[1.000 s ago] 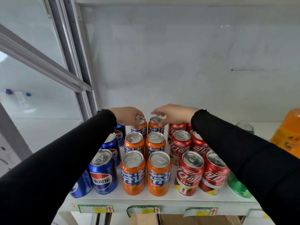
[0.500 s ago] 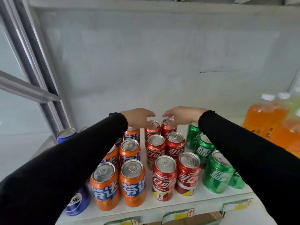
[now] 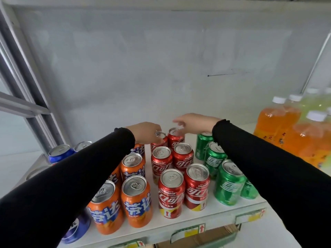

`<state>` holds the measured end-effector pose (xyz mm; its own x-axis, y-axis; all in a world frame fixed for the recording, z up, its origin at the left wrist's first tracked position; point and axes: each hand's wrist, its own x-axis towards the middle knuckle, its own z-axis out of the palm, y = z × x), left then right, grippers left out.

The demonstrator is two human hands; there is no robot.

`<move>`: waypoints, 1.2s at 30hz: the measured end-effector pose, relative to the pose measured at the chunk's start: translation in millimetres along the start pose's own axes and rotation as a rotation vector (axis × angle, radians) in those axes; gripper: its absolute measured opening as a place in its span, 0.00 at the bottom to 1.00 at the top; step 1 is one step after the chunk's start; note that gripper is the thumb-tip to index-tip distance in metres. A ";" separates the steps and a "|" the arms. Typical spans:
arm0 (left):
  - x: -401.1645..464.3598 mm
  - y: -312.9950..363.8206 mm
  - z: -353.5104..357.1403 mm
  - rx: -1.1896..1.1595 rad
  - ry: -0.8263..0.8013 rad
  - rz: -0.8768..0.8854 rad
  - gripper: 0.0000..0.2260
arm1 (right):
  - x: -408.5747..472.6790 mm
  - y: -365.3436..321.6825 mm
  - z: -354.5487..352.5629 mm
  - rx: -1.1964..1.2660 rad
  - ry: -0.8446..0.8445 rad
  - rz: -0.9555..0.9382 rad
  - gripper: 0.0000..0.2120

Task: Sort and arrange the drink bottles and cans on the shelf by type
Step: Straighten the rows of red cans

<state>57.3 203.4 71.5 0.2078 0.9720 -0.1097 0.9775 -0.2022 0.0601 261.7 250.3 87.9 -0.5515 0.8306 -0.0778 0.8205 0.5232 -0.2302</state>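
Cans stand in rows by colour on a white shelf (image 3: 220, 214): blue cans (image 3: 60, 153) at the left, then orange cans (image 3: 136, 199), red cola cans (image 3: 172, 192) and green cans (image 3: 229, 183). My left hand (image 3: 145, 132) reaches to the back, its fingers curled round the top of the rear left red can (image 3: 161, 140). Blurred by motion, my right hand (image 3: 194, 121) hovers with loose fingers just above the rear right red can (image 3: 176, 137), not holding it. Both black sleeves hide parts of the blue and green rows.
Large orange drink bottles (image 3: 275, 126) and pale green bottles (image 3: 315, 104) with white caps stand at the right. A grey back wall closes the shelf. A metal frame (image 3: 26, 90) runs along the left. A cardboard box (image 3: 206, 237) lies below the shelf's front edge.
The view has swung right. Both hands moved from the rear orange cans to the rear red cans. My right hand has now lifted off its can.
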 end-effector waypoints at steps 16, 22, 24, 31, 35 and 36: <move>33.3 108.5 -12.4 -0.169 0.141 0.197 0.29 | -92.6 111.6 -11.7 0.156 0.131 0.275 0.28; 66.5 148.9 -1.3 -0.047 -0.010 0.072 0.30 | -76.7 118.8 -4.8 0.257 0.038 0.296 0.30; 72.8 158.3 2.6 -0.016 -0.034 0.044 0.26 | -71.3 118.8 -6.5 0.196 0.028 0.273 0.26; 83.9 158.7 5.7 -0.083 0.006 -0.034 0.24 | -54.3 127.7 -3.1 0.137 0.118 0.198 0.22; 86.0 156.1 9.1 -0.110 0.015 -0.052 0.24 | -50.3 129.6 1.5 0.151 0.156 0.178 0.22; 85.5 155.5 10.0 -0.119 0.016 -0.059 0.24 | -50.6 129.7 1.6 0.149 0.153 0.178 0.21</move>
<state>227.4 253.9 61.5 0.1484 0.9838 -0.1007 0.9766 -0.1298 0.1715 395.8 275.8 60.4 -0.3626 0.9318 0.0150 0.8650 0.3424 -0.3669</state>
